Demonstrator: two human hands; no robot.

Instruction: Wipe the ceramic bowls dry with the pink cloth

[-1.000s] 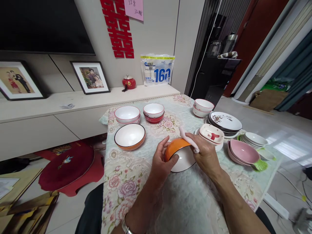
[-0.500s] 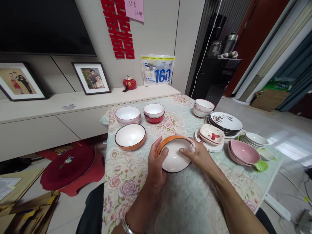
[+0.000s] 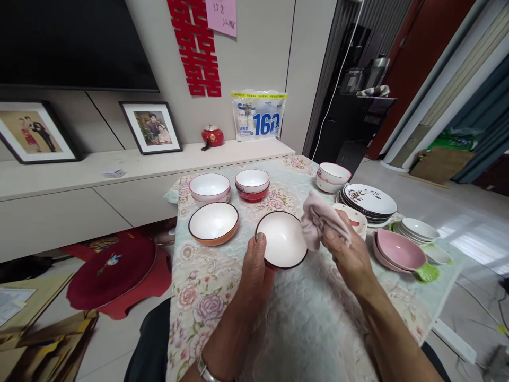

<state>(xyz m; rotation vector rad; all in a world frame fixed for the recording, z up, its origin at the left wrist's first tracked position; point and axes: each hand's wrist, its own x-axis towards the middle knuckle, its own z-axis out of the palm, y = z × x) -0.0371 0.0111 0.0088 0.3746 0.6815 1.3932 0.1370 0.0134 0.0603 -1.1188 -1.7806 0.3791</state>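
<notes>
My left hand grips a dark-rimmed white bowl by its left side, thumb over the rim and the other fingers hidden underneath. Its inside faces up toward me. A crumpled pale pink cloth is bunched in my right hand, just right of the bowl's rim. Left of the held bowl, a similar bowl with an orange outside stands on the table. Behind it are a stack of pink-rimmed bowls and a white bowl on a red one.
On the right of the flowered tablecloth stand stacked bowls, dark-edged plates, a small patterned dish, pink bowls and small white bowls. A low cabinet runs behind. A red stool is at the left.
My right hand has come off the bowl and moved right and up with the cloth. The bowl, now in my left hand alone, has turned so its inside faces up.
</notes>
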